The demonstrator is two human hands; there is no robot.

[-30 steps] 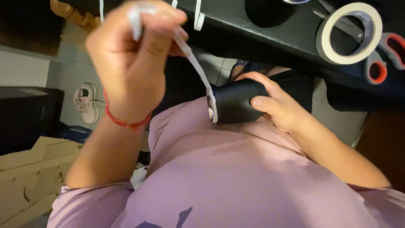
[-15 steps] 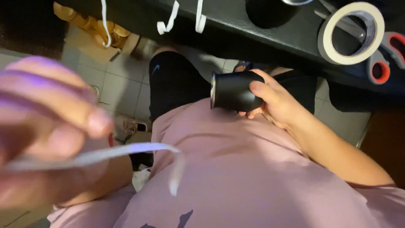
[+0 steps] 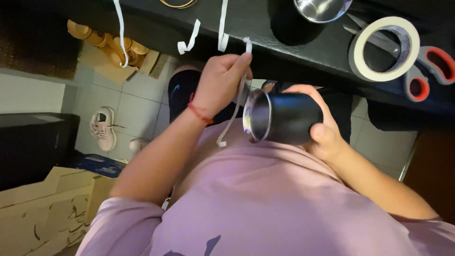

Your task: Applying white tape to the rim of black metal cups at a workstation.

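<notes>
Your left hand [image 3: 220, 83] pinches a limp tape strip [image 3: 235, 102]: light, sticky, hold its end. Right hand [image 3: 320, 128] wraps the black cup [image 3: 284, 117]: rigid, slick, grip mid-body.

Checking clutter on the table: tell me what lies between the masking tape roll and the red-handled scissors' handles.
Nothing: in the head view the masking tape roll lies over the scissors, touching them.

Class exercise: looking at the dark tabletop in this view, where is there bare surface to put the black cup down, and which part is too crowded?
Bare table lies between the hanging white strips and the second cup. The right end is crowded: masking tape roll and red-handled scissors. The right hand holds the black cup; the left hand pinches a white strip.
</notes>
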